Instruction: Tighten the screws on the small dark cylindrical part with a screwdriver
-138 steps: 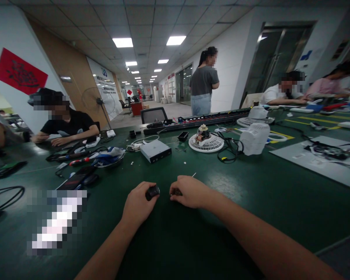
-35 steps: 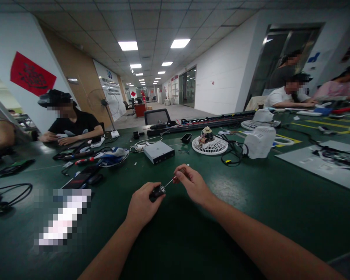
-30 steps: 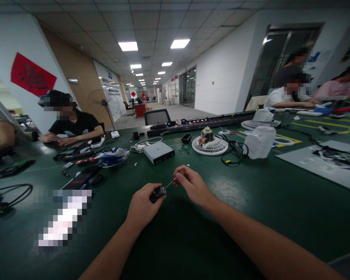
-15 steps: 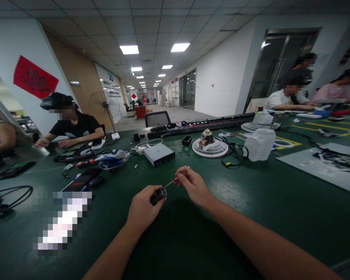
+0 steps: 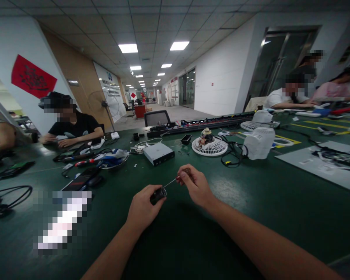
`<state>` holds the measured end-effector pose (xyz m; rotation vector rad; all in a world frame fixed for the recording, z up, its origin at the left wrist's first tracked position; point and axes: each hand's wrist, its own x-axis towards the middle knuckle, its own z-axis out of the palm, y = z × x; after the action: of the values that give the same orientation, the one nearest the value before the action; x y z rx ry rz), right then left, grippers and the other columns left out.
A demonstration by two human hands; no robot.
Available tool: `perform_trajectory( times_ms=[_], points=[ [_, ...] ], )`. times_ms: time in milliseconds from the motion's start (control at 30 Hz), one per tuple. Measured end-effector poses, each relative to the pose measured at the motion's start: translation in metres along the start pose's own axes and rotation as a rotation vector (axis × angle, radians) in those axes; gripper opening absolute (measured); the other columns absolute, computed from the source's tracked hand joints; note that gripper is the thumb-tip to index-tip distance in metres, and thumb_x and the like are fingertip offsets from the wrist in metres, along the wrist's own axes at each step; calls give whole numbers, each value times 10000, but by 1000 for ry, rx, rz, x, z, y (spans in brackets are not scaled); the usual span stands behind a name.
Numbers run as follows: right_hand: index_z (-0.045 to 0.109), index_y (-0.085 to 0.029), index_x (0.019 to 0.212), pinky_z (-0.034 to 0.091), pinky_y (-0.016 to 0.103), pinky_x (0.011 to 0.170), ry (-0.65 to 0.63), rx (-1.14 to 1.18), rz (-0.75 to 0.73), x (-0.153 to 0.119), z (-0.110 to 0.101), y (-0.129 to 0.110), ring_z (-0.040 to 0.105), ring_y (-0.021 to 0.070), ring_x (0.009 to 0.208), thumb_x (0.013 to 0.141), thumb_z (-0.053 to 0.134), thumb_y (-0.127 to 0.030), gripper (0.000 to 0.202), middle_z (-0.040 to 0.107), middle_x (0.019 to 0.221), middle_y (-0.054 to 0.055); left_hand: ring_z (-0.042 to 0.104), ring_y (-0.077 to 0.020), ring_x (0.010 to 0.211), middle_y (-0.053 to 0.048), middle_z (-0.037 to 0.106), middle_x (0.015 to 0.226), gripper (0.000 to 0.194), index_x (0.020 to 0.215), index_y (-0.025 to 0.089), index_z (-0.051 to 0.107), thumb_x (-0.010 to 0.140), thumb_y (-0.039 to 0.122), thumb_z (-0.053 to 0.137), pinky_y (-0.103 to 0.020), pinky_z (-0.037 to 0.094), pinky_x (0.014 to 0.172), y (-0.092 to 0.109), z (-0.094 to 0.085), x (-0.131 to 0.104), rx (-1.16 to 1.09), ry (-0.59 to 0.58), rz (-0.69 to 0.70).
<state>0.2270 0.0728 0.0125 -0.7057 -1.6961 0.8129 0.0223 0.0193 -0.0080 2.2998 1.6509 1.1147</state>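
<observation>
My left hand (image 5: 143, 208) is closed around a small black cylinder (image 5: 158, 195), whose open round end faces up and to the right. In my right hand (image 5: 195, 186) is the handle of a screwdriver (image 5: 170, 182), gripped between thumb and fingers. The thin metal shaft slants down to the left, its tip at the rim of the cylinder's end; whether it goes inside is too small to tell. Both hands are above the green table (image 5: 175, 241). Beyond them lies a silver drive box (image 5: 159, 153), with a small black tray (image 5: 186, 139) behind it to the right.
A white fan grille with a motor (image 5: 209, 145) and a white housing (image 5: 260, 143) stand back right. A grey board (image 5: 323, 165) bears electronics at the right. Phone (image 5: 81, 179), cables and tools lie left. Several people sit around the table.
My right hand has shifted slightly to the right and up with the screwdriver, and more of the shaft shows. My left hand and the cylinder have hardly moved.
</observation>
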Motion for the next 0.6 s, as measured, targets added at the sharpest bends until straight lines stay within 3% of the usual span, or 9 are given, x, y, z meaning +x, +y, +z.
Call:
perform_trajectory(
  times_ms=[133, 233, 400, 600],
  points=[
    [575, -203, 916, 478, 276, 649, -80, -62, -17, 0, 0, 0, 625, 145, 687, 978, 483, -344, 180, 636, 756, 10, 681, -210, 901, -45, 716, 1013, 311, 1104, 228, 665, 798, 265, 704, -363, 558, 818, -1, 1, -1, 5, -5, 14],
    [572, -200, 896, 481, 278, 645, -88, -78, 0, 0, 0, 1, 620, 143, 667, 978, 481, -344, 188, 633, 739, 7, 681, -211, 909, -45, 717, 1019, 309, 1098, 230, 667, 793, 258, 709, -360, 557, 815, -1, 1, -1, 10, -18, 13],
    [574, -200, 917, 505, 277, 641, -86, 93, 60, 2, 0, 6, 640, 151, 694, 971, 490, -366, 194, 646, 765, 15, 683, -206, 922, -36, 718, 1029, 315, 1098, 230, 667, 786, 235, 710, -359, 557, 828, -1, 0, 1, -1, -9, 9],
    [583, -203, 903, 502, 279, 648, -98, 38, 61, 2, 0, 6, 644, 152, 698, 962, 508, -370, 193, 651, 766, 13, 686, -209, 918, -34, 720, 1014, 298, 1082, 234, 674, 786, 238, 707, -365, 557, 835, -1, -1, 1, 4, -3, -7]
  ],
)
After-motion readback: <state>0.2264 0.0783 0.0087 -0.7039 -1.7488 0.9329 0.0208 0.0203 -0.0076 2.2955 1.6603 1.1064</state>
